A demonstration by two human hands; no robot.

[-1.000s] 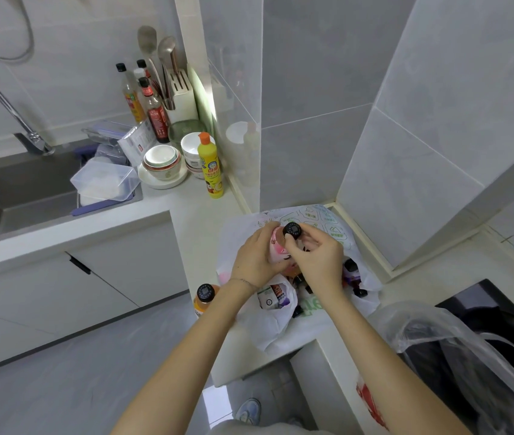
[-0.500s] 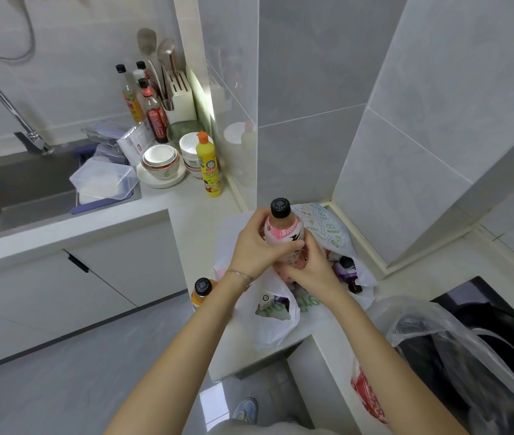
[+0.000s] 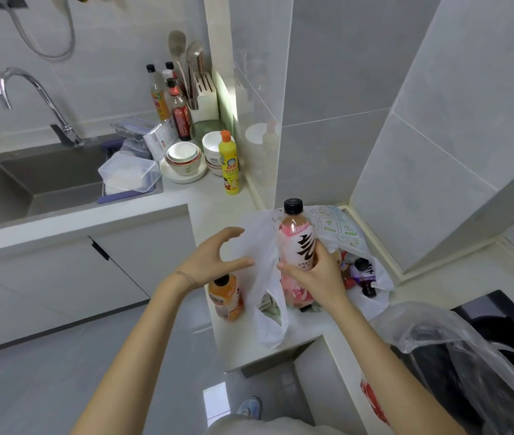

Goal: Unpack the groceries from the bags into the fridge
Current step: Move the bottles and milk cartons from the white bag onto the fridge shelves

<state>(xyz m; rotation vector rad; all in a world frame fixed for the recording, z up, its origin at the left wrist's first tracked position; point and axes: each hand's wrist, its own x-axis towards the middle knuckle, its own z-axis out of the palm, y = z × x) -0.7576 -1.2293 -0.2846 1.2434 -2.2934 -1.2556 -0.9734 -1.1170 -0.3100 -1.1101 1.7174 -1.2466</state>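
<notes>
Pink bottle upright, cap uppermost

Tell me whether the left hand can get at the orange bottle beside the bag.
Probably yes: the left hand holds nothing and hovers close to the orange bottle, which stands outside the white bag, uncovered.

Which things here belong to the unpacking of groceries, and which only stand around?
For the job: pink bottle, held by the right hand; orange bottle; purple bottle; white bag.
Lying about: yellow soap bottle; bowls; plastic box; sauce bottles; tap.
</notes>
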